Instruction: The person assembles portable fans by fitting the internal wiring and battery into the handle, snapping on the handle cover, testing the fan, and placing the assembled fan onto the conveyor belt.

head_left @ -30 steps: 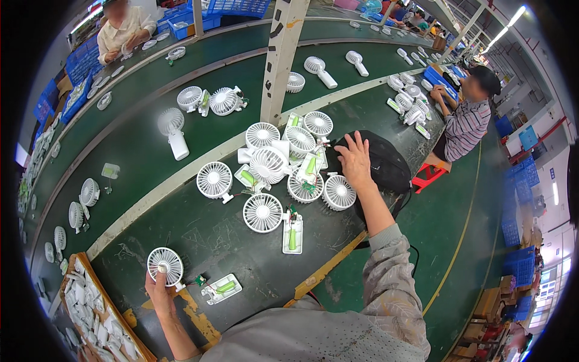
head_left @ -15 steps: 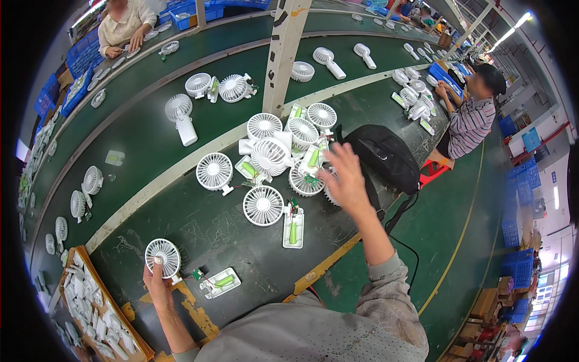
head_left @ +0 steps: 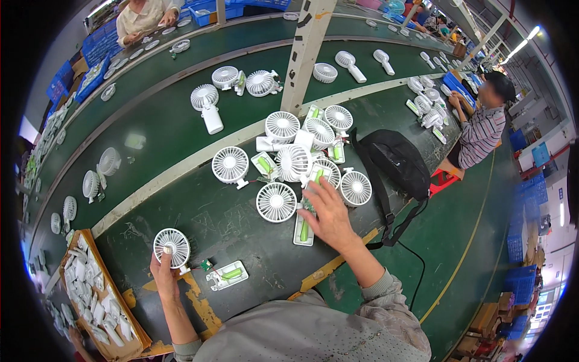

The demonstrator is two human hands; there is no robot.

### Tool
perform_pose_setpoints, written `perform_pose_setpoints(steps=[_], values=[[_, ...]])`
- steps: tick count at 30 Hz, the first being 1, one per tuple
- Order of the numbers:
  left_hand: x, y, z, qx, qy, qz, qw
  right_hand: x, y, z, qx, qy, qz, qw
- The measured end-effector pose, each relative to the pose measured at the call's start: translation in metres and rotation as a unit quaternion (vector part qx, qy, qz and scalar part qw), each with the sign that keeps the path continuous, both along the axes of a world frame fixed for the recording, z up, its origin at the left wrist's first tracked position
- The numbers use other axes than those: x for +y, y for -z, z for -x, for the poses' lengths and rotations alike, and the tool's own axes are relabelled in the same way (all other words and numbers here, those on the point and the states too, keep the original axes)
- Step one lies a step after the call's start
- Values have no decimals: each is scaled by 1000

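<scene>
At the near left of the bench, my left hand grips a white round fan head, its thumb on the hub. Wires run from that fan to a small green circuit board and an open white handle shell with a green battery cell inside. My right hand is above the near side of a cluster of fans, fingers spread and holding nothing. Partly beneath it lies another handle shell with a green cell, beside a fan head. Whether its fingertips touch anything is unclear.
A cardboard box of white plastic parts stands at left. A black bag lies right of the fans, its strap hanging over the edge. A post rises behind them. Co-workers sit at far left and right; more fans lie on the green belt.
My right hand has come nearer and to the left, from the right side of the fan cluster to over the handle shell. My left hand still holds its fan head. The view has shifted slightly.
</scene>
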State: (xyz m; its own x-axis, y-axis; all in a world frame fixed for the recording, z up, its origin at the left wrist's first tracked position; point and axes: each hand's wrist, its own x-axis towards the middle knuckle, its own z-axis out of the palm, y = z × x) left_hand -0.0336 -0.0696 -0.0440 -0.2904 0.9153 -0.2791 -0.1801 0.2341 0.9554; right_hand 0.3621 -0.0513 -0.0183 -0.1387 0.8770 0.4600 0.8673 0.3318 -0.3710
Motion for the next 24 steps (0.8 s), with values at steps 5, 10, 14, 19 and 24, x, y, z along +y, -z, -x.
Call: perform_pose_setpoints(steps=[5, 10, 14, 19, 24], values=[[-1, -3, -8, 22, -28, -15, 999, -20, 3, 46, -7, -46, 51, 998], [-4, -6, -5, 26, -4, -4, 1000, -12, 21, 63, -70, 18, 47, 996], [-6, -4, -2, 25, 1, 9, 1000, 4, 30, 35, -120, 64, 19, 991], [-5, -3, -7, 15, -6, -17, 1000, -5, -2, 22, -73, 40, -29, 996], [-6, 1, -4, 34, -23, -38, 998, -37, -15, 63, 77, -101, -78, 989]])
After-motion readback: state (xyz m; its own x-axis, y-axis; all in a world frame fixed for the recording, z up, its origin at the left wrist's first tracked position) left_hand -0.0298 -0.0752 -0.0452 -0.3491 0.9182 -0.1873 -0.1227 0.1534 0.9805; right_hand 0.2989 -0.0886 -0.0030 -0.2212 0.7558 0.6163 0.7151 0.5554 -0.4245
